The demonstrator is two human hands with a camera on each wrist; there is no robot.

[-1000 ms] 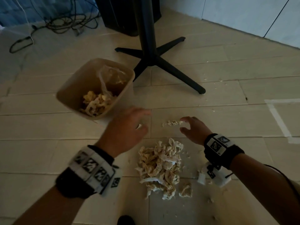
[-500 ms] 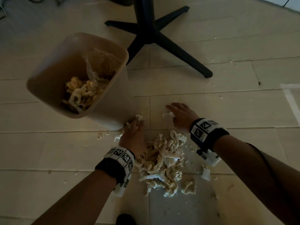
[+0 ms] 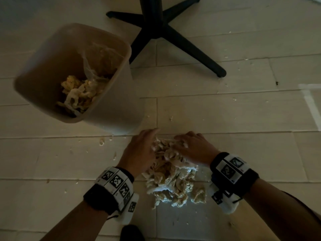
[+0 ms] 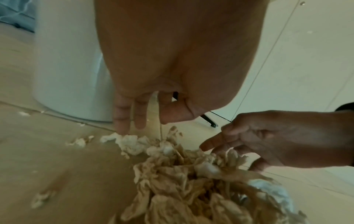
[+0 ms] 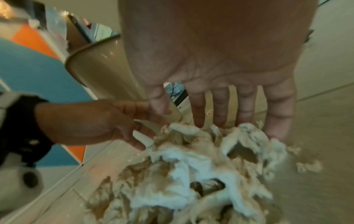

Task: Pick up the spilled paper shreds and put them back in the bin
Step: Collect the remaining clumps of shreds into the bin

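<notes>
A heap of beige and white paper shreds (image 3: 172,185) lies on the pale plank floor in front of me. My left hand (image 3: 140,152) and right hand (image 3: 191,146) sit close together on its far end. In the left wrist view my left fingers (image 4: 122,118) point straight down and touch the shreds (image 4: 182,181). In the right wrist view my right fingers (image 5: 220,109) are straight, with their tips in the shreds (image 5: 191,166). Neither hand closes round anything. The beige bin (image 3: 112,115) stands just beyond my left hand, with shreds inside (image 3: 78,94).
A black star-shaped stand base (image 3: 173,35) spreads over the floor beyond the heap. Small scraps (image 3: 101,141) are scattered left of my hands and further out. A crumpled clear bag (image 3: 93,66) sits in the bin. A white tape line (image 3: 311,105) marks the floor at right.
My head has leaned lower and closer. Both hands came together from beside and beyond the heap onto its far end, drawing the loose scraps in with them.
</notes>
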